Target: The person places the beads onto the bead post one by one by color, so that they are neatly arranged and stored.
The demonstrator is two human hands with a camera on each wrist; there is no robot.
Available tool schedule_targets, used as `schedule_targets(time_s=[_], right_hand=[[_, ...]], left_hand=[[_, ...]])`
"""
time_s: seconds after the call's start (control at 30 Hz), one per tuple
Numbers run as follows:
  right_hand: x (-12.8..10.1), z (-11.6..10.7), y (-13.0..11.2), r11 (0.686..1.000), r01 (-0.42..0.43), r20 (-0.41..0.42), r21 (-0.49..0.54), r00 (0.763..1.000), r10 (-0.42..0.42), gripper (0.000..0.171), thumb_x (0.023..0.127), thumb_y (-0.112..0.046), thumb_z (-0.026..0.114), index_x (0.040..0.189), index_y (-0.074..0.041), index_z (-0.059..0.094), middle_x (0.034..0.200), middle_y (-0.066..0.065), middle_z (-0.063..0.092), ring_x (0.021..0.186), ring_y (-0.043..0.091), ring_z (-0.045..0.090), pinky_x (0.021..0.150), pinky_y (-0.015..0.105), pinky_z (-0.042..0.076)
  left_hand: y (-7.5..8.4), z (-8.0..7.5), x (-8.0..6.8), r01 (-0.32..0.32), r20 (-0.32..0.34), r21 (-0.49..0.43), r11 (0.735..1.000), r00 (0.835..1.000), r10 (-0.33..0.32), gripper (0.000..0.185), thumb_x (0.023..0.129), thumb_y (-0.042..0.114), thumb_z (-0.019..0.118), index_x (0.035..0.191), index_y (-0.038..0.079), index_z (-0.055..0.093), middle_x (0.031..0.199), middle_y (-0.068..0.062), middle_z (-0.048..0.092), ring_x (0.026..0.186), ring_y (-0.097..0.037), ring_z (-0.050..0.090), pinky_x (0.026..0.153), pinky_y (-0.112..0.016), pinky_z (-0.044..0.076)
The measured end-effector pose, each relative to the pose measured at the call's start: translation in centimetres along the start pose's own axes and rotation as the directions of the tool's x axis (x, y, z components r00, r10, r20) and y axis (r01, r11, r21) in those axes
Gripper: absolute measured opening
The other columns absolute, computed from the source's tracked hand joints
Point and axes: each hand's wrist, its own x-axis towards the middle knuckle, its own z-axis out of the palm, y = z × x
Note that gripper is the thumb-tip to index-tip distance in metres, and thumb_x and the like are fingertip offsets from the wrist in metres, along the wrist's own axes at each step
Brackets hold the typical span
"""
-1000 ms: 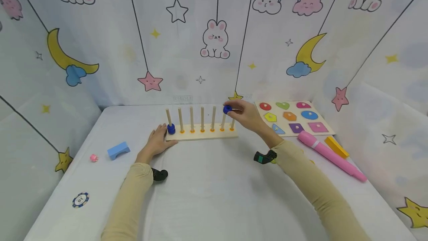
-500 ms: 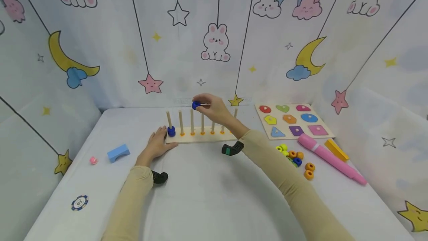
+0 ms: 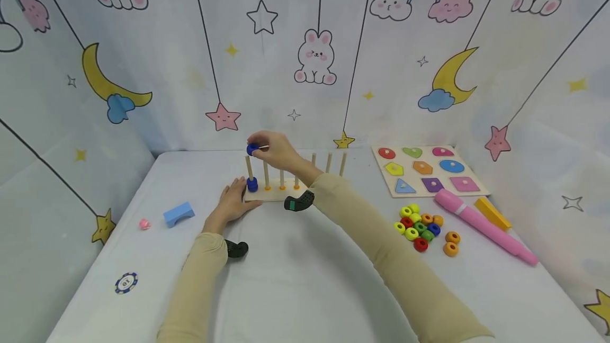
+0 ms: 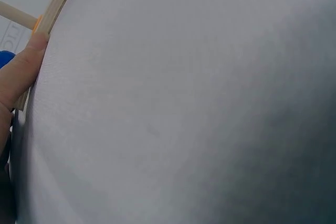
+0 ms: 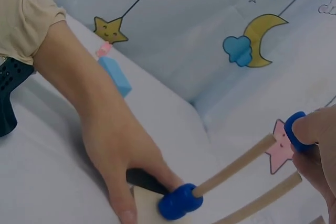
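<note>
Pinching a blue ring (image 3: 252,149) between thumb and fingertips, the right hand (image 3: 276,153) held it just above the top of the leftmost peg (image 3: 249,168) of the wooden peg board (image 3: 271,195). In the right wrist view the ring (image 5: 294,131) sat close beside the peg's tip (image 5: 265,145), not yet threaded on. A second blue ring (image 3: 252,184) already sat at the foot of that same peg. The left hand (image 3: 233,202) lay flat with fingers straight, pressed against the board's left end on the bench (image 3: 305,279), its fingertips touching the wooden edge (image 4: 50,17).

Further out, a heap of coloured rings (image 3: 421,226) lay to the right, near a pink cylinder (image 3: 481,224), a yellow block (image 3: 491,211) and a shape puzzle board (image 3: 424,169). To the left were a blue arch block (image 3: 178,214), a small pink piece (image 3: 144,223) and a poker chip (image 3: 126,282).

As a judgement, the risk lay in alignment: if the ring's hole met the peg tip off-centre, it could catch, slip from the pinch and roll away across the bench. The right forearm crossed low over the other pegs, so a dropped elbow might knock them. Should the left hand ease off, the board could shift under the push.
</note>
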Motion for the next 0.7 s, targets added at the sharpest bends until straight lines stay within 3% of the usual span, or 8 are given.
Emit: schedule_targets(time_s=[0.27, 0.5, 0.7], right_hand=[[0.7, 1.3, 0.5, 0.997, -0.022, 0.048, -0.080, 0.998, 0.026, 0.028, 0.089, -0.006, 0.064, 0.117, -0.002, 0.061, 0.111, 0.008, 0.065, 0.099, 0.012, 0.063, 0.084, 0.014, 0.048], [0.7, 1.3, 0.2, 0.986, 0.003, 0.071, -0.165, 0.997, 0.009, 0.033, 0.090, -0.010, 0.064, 0.121, -0.002, 0.059, 0.117, 0.006, 0.063, 0.107, 0.013, 0.059, 0.091, 0.014, 0.043], [0.8, 1.0, 0.0, 0.987, 0.029, 0.061, -0.157, 0.998, -0.019, 0.033, 0.090, -0.008, 0.063, 0.122, 0.001, 0.058, 0.117, 0.009, 0.063, 0.108, 0.014, 0.058, 0.092, 0.014, 0.042]], left_hand=[[0.0, 0.5, 0.1, 0.006, 0.004, 0.009, 1.000, 1.000, -0.006, 0.090, 0.086, 0.045, 0.066, 0.147, -0.005, 0.023, 0.153, -0.023, 0.015, 0.142, -0.036, 0.004, 0.114, -0.050, -0.001], [0.1, 0.4, 0.3, 0.015, 0.025, 0.005, 1.000, 1.000, -0.015, 0.092, 0.086, 0.048, 0.064, 0.148, -0.005, 0.020, 0.154, -0.023, 0.012, 0.143, -0.035, 0.002, 0.114, -0.048, -0.003], [0.0, -0.1, 0.1, 0.016, 0.018, 0.001, 1.000, 1.000, -0.017, 0.091, 0.086, 0.045, 0.065, 0.148, -0.005, 0.019, 0.153, -0.024, 0.014, 0.142, -0.036, 0.003, 0.114, -0.049, -0.002]])
